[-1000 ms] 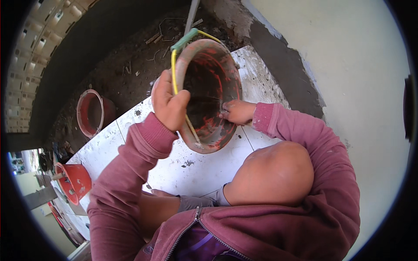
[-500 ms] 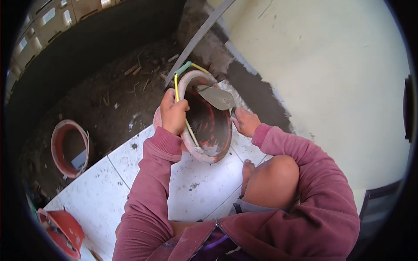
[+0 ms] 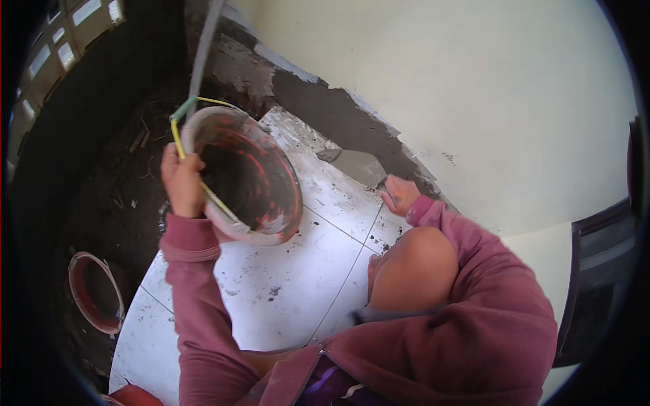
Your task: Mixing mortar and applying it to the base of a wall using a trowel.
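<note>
My left hand [image 3: 183, 181] grips the rim and yellow wire handle of a red, mortar-crusted bucket [image 3: 281, 169], its mouth tilted toward me. A green sleeve [image 3: 184, 108] sits on the handle. Inside, the walls are streaked red and grey, and the bottom is in shadow. My right hand [image 3: 401, 195] is closed around the handle of a pointed trowel [image 3: 355, 166], just to the right of the bucket and clear of it. A grey lump of mortar [image 3: 329, 155] shows at the blade's tip. Below the blade lie white floor tiles [image 3: 318, 271].
A dark strip of wet mortar [image 3: 332, 118] runs along the foot of the pale wall [image 3: 474, 81]. Another bucket [image 3: 76, 291] stands on bare soil at left. A red container [image 3: 135, 396] shows at the lower edge. A grey pole [image 3: 203, 54] leans behind the held bucket.
The trowel has come out of the bucket and moved right, toward the wall's foot. My left hand and the bucket appear farther left, and the whole view has shifted.
</note>
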Available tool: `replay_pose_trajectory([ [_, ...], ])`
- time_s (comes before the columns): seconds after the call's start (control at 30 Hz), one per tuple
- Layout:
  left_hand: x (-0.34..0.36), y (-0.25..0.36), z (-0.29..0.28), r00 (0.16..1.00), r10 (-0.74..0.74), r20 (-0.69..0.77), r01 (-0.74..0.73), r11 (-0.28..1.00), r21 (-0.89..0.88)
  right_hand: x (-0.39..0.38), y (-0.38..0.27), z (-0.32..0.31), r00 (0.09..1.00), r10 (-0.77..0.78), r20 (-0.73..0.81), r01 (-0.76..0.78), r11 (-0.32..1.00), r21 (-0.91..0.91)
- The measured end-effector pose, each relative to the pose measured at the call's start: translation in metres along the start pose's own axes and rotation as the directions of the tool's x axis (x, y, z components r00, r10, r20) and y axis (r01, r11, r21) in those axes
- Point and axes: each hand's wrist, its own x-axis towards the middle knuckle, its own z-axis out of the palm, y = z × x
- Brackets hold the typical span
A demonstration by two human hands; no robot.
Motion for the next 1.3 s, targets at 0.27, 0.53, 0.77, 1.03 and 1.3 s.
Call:
replay_pose_trajectory([
  [0.27, -0.006, -0.002, 0.030, 0.995, 0.041, 0.088, -0.060, 0.972, 0.228, -0.092, 0.086, 0.076, 0.929, 0.359, 0.086, -0.368, 0.919, 0.142],
  [0.53, -0.002, -0.002, 0.015, 0.993, 0.002, 0.119, -0.053, 0.905, 0.421, -0.099, 0.108, 0.117, 0.868, 0.446, 0.221, -0.495, 0.816, 0.300],
  [0.77, -0.041, 0.018, 0.036, 0.996, -0.054, 0.074, 0.046, 0.993, 0.110, -0.085, 0.153, 0.099, 0.703, 0.436, 0.562, -0.696, 0.257, 0.671],
  [1.03, -0.040, 0.020, 0.028, 0.988, -0.050, 0.143, 0.021, 0.980, 0.196, -0.094, 0.119, 0.105, 0.897, 0.410, 0.163, -0.440, 0.797, 0.414],
  [1.3, -0.043, 0.010, 0.024, 0.985, 0.014, 0.171, -0.048, 0.978, 0.202, -0.056, 0.121, 0.131, 0.847, 0.476, 0.235, -0.529, 0.790, 0.308],
])
